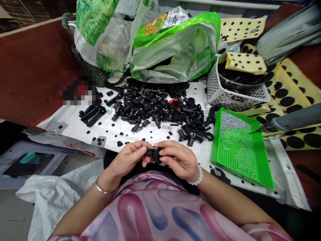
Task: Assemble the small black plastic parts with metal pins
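Close to my body, just over the table's front edge, both hands meet on a small black plastic part [156, 155] with a cylindrical end and a wider round disc. My left hand [132, 157] pinches the cylindrical end between thumb and fingers. On the disc side, the fingertips of my right hand [179, 159] are closed around the rim. Whether it is one piece or two fitted together I cannot tell. Beyond the hands lies a loose pile of similar black plastic parts [150, 103], some with small metal tips. Several longer black handles [92, 113] rest at the pile's left.
A green tray [267, 164] holding small silvery pieces stands at right, with a grey electric screwdriver [298, 117] pointing over it. Behind are a white perforated basket [213, 85], yellow sheets of black dots [288, 90] and green-and-clear plastic bags [175, 63]. White sacking [82, 134] covers the table.
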The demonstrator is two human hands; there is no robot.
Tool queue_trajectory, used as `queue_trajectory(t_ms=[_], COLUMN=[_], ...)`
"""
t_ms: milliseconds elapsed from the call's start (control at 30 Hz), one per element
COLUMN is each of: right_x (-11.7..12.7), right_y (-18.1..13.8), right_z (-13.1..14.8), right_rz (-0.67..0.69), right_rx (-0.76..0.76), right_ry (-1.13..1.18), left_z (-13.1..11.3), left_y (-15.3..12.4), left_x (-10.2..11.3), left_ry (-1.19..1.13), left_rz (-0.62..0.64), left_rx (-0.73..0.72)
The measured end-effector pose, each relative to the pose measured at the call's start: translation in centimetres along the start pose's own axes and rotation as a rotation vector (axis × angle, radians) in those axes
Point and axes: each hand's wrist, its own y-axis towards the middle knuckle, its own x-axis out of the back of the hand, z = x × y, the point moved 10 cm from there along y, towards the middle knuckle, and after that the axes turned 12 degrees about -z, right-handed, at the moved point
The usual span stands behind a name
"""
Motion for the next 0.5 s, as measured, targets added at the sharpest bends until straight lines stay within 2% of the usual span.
queue_trajectory(t_ms=[100,267,367,500], right_x=[0.1,0.1,0.1,-0.9], right_y=[-0.7,-1.3,-1.2,-1.5], right_z=[-1.4,-2.1,-1.8,-0.8], right_rz=[-0.065,-0.058,0.003,0.166], right_rx=[-0.135,-0.160,-0.092,0.075], right_ry=[0.075,0.000,-0.096,-0.209], left_z=[0.9,1.1,0.9,0.9], left_y=[0.2,0.3,0.2,0.1], left_x=[-0.3,0.1,0.3,0.6], left_ry=[-0.048,-0.063,-0.052,-0.034], left_rz=[0.005,-0.044,-0.055,-0.090], left_rx=[0.055,0.049,0.039,0.042])
